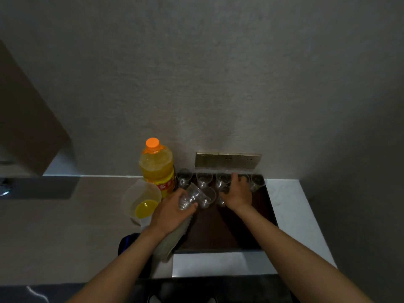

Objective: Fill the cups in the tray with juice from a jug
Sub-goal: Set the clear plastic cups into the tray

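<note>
Dark brown tray [218, 232] flat on pale tabletop [54, 226], pushed against wall, taken as landmark. Row of clear plastic cups [204, 179] upright along far edge of tray, all looking empty; a couple more cups just in front of that row, partly hidden by hands. Left hand [172, 212] over near-left part of tray, fingers curled round a tilted stack of clear cups [192, 196], open mouth of stack pointing toward far right; sleeve of stacked cups [170, 241] trailing back under left wrist past tray's left edge. Right hand [237, 194] over far-middle of tray, fingers reaching down among the cups there; cannot tell whether closed round one or only touching. Clear jug [140, 196] just left of tray on tabletop, a little yellow juice [145, 209] in its bottom. Juice bottle [157, 167] with orange cap upright beside tray's far-left corner, behind jug, mostly full. Brass socket plate [228, 160] on wall directly behind tray. Dark blue object [129, 241] near tray's near-left corner, too unclear to tell what.
</note>
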Tool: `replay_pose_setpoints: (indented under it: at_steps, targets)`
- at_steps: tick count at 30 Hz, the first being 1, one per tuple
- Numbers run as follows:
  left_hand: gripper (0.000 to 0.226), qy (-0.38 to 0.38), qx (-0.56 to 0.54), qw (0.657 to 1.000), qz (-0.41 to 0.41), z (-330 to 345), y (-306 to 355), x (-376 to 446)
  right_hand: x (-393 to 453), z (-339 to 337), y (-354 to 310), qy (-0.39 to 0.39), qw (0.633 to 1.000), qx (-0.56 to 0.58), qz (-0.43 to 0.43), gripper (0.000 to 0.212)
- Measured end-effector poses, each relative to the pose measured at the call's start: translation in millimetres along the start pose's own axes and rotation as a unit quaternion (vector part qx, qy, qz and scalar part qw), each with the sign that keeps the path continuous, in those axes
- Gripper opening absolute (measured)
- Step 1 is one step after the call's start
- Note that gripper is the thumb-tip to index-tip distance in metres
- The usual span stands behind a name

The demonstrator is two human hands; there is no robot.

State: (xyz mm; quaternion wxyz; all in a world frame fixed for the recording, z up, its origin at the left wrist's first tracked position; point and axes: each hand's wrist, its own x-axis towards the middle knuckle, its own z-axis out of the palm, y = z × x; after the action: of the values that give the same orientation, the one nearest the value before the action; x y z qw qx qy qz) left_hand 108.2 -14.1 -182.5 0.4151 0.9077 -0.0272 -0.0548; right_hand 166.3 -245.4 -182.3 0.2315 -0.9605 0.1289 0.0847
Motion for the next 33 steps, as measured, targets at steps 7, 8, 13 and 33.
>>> replay_pose_setpoints:
  at_steps: [7, 8, 13, 33]
  targets:
    - [0.034, -0.007, 0.003, 0.999, 0.032, -2.4, 8.7, 3.4, -21.5, -24.9, -52.3, -0.241, 0.955, 0.170, -0.015, 0.073]
    - [0.035, -0.007, 0.005, 0.999, 0.035, -2.3, 8.9, 3.4, -23.1, -24.6, -55.3, -0.252, 0.954, 0.163, -0.020, 0.076]
    - [0.039, -0.011, 0.008, 0.999, 0.047, -2.1, 9.7, 2.1, -27.4, -22.6, -57.1, -0.240, 0.960, 0.135, -0.046, 0.079]
    - [0.058, -0.030, 0.034, 0.999, 0.028, 7.0, 21.3, 1.6, -23.8, -61.9, -20.8, 0.036, 0.992, 0.118, 0.012, 0.049]
